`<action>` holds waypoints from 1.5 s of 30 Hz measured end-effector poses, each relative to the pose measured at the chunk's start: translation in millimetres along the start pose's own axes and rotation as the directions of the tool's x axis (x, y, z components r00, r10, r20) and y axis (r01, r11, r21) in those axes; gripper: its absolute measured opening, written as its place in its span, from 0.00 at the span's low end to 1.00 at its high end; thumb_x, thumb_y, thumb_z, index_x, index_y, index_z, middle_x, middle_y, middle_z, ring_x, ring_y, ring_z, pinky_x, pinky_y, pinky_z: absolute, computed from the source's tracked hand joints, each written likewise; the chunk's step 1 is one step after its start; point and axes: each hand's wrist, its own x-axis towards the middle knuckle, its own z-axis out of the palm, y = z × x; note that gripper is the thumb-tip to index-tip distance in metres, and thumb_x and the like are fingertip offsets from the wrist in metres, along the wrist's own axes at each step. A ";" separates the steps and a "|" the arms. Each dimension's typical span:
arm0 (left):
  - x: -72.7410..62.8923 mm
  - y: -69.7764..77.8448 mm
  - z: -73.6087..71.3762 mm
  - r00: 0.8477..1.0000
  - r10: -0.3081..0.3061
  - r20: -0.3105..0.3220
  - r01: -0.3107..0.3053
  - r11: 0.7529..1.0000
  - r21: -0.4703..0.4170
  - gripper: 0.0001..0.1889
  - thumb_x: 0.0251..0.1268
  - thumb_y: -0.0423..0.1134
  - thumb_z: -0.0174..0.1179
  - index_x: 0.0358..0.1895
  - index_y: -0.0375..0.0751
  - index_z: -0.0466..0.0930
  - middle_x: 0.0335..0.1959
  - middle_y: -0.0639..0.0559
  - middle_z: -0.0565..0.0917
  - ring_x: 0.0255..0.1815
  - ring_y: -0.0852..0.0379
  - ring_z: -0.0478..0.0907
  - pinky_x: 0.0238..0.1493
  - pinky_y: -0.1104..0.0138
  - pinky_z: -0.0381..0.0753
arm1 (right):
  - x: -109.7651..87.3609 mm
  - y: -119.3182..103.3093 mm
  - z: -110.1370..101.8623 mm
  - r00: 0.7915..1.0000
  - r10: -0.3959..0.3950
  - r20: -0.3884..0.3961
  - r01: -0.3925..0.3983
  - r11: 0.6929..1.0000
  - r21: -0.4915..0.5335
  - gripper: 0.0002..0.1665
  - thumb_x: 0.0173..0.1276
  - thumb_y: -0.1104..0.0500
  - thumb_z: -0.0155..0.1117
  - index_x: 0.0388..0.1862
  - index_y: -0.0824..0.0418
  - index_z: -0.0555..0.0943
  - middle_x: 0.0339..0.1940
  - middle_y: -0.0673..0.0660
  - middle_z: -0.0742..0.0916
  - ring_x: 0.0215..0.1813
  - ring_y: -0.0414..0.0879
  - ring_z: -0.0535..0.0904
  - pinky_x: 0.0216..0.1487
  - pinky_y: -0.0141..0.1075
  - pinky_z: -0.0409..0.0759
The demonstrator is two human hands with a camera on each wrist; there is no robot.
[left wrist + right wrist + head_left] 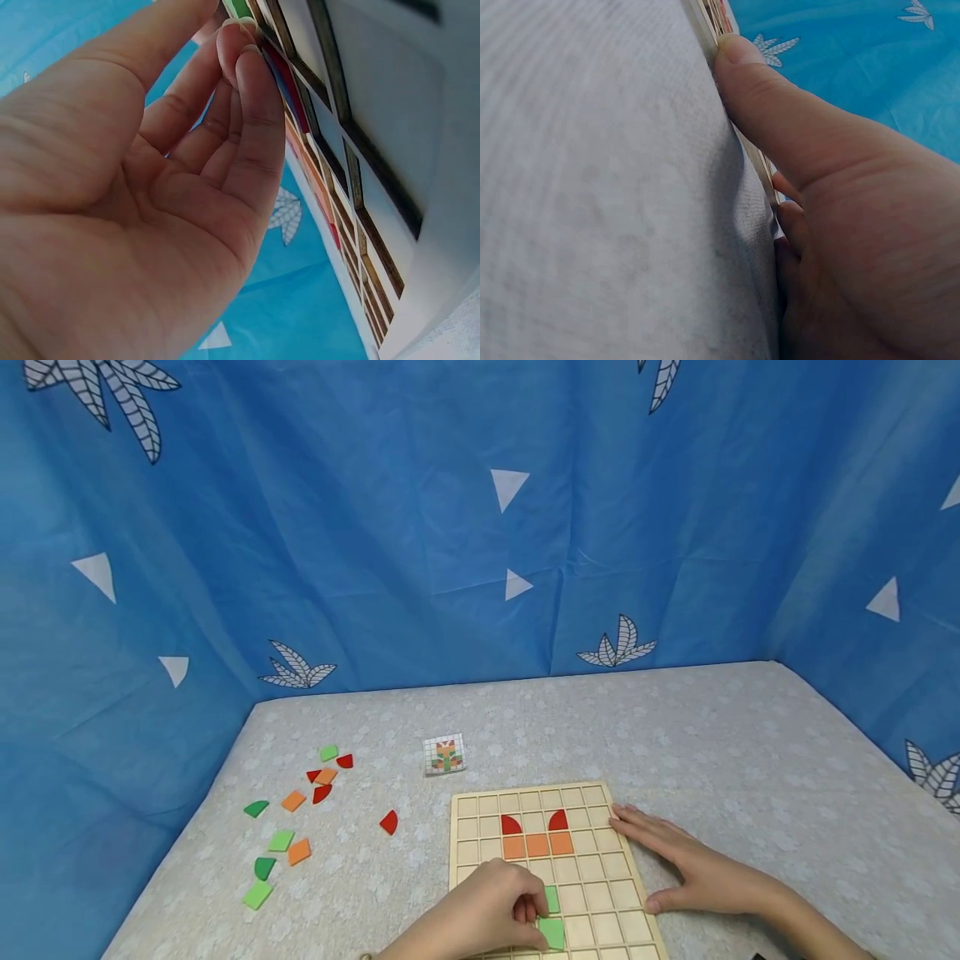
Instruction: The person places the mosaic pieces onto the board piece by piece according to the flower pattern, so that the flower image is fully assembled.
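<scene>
In the head view a wooden grid board (592, 893) lies on the table. My left hand (491, 906) is over its lower middle, fingers curled and thumb close to the fingertips, pinching the edge of a light green square tile (552, 933). The left wrist view shows green (238, 7) right at those fingertips. Another light green tile (552, 898) sits one row above. Orange squares (537, 845) form a row higher up, topped by two red quarter-round pieces (511, 824). My right hand (690, 864) rests along the board's right edge, fingers extended, thumb (746, 64) touching that edge.
Loose pieces lie scattered at the left, among them a dark green quarter-round (257, 808), an orange square (298, 852) and a light green square (257, 894). A lone red quarter-round (388, 822) is nearer the board. Behind it lies a pattern card (444, 754). Blue cloth (420, 527) surrounds the table.
</scene>
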 end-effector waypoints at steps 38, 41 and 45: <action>0.2 -1.1 -5.2 0.974 0.199 0.105 -0.207 0.975 0.074 0.12 0.50 0.33 0.70 0.39 0.48 0.86 0.21 0.69 0.70 0.22 0.82 0.61 0.26 0.87 0.64 | 0.2 -1.6 -0.4 1.000 0.021 0.007 -0.021 1.000 -0.013 0.51 0.55 0.47 0.70 0.74 0.55 0.57 0.74 0.58 0.58 0.72 0.42 0.49 0.55 0.52 0.65; 0.5 1.4 -5.9 0.974 0.202 0.106 -0.213 0.972 0.103 0.12 0.49 0.32 0.69 0.39 0.49 0.87 0.21 0.70 0.69 0.22 0.82 0.61 0.28 0.87 0.63 | 0.1 -2.1 -0.5 0.999 0.033 0.008 -0.033 0.999 -0.018 0.51 0.55 0.46 0.70 0.74 0.55 0.57 0.74 0.58 0.58 0.72 0.41 0.48 0.54 0.54 0.66; 0.3 1.4 -5.8 0.971 0.211 0.116 -0.222 0.971 0.092 0.12 0.52 0.32 0.68 0.41 0.49 0.87 0.23 0.70 0.72 0.23 0.82 0.60 0.27 0.87 0.63 | -0.2 -2.0 0.0 1.000 0.028 0.006 -0.028 0.999 -0.021 0.51 0.55 0.46 0.70 0.74 0.55 0.57 0.74 0.58 0.58 0.72 0.41 0.49 0.54 0.52 0.66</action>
